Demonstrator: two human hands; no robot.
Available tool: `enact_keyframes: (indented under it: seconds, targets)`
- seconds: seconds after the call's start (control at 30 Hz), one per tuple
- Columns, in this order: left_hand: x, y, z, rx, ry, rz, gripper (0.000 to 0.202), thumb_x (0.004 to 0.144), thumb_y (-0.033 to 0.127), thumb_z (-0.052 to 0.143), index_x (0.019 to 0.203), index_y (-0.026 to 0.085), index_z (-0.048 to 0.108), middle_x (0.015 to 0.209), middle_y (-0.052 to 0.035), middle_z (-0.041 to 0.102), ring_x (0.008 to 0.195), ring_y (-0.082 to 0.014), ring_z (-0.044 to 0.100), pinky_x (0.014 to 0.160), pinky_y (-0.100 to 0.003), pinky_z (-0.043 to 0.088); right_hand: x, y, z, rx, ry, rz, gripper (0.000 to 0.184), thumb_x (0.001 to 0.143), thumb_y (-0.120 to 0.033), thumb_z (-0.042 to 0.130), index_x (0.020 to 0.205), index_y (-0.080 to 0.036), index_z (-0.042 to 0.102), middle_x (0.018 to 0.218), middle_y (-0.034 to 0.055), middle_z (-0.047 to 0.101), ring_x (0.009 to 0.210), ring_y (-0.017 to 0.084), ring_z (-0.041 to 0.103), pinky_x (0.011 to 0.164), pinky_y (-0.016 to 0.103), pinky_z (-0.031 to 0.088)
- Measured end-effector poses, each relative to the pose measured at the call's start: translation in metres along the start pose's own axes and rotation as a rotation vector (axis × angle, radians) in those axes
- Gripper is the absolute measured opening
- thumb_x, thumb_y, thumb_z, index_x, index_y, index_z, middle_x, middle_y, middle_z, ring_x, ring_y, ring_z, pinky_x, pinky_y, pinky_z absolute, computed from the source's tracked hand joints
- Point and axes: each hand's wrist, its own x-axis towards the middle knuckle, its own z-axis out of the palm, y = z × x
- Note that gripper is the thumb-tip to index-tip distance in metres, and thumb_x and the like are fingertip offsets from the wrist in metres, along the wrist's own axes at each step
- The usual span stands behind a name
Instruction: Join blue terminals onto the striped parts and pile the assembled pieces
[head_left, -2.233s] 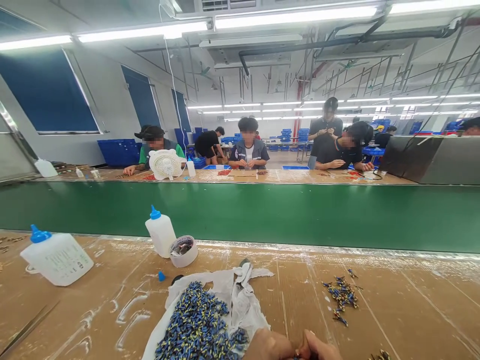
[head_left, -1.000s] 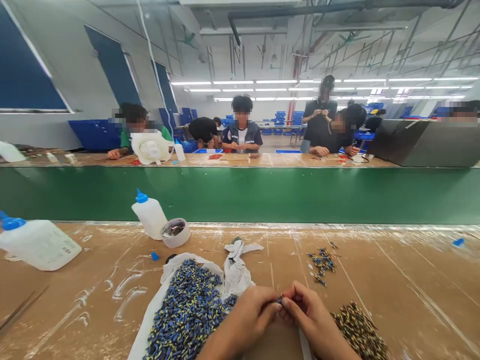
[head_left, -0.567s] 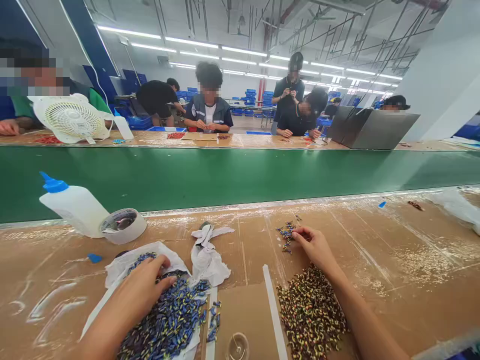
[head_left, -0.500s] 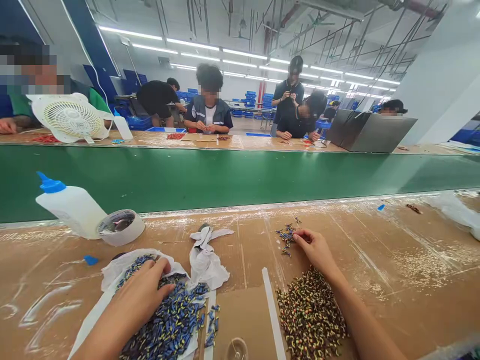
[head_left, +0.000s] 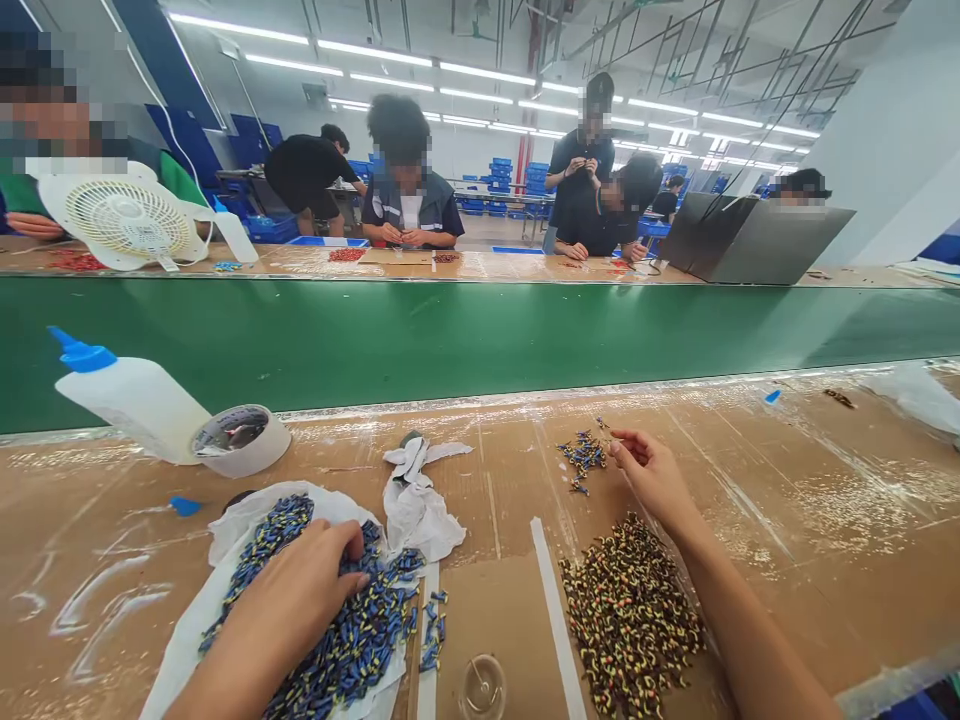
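My left hand (head_left: 311,580) rests over a heap of small blue pieces with yellow ends (head_left: 349,650), its thumb and forefinger apart; its other fingertips are hidden. The heap lies on white sheeting (head_left: 176,650). My right hand (head_left: 652,475) is closed in a pinch just right of a small cluster of blue-and-yellow pieces (head_left: 581,455). Whatever is between those fingertips is too small to make out. Below that hand lies a pile of dark pieces with yellow and red parts (head_left: 630,620). A small clear round dish (head_left: 482,688) stands between the two big heaps.
A white bottle with a blue nozzle (head_left: 139,405) and a tape roll (head_left: 241,440) stand at the left. Crumpled white paper (head_left: 420,510) lies mid-table. Beyond a green belt (head_left: 450,340), several people sit or stand near a fan (head_left: 124,215) and a metal box (head_left: 757,240).
My right hand has drawn slightly right, away from the small cluster, still pinched. My left hand stays over the blue heap. The whole view has shifted a little.
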Motion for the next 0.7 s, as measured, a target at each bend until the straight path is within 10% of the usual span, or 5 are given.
enact_keyframes:
  seconds: [0.7]
  targets:
    - [-0.01, 0.012, -0.009, -0.167, 0.015, 0.064, 0.005, 0.075, 0.017, 0.045, 0.075, 0.018, 0.051, 0.074, -0.0023, 0.056, 0.069, -0.0168, 0.049, 0.06, -0.027, 0.031, -0.034, -0.023, 0.008, -0.187, -0.118, -0.089, 0.034, 0.083, -0.048, 0.056, 0.096, -0.019, 0.069, 0.078, 0.008, 0.073, 0.07, 0.022, 0.067, 0.063, 0.032, 0.051]
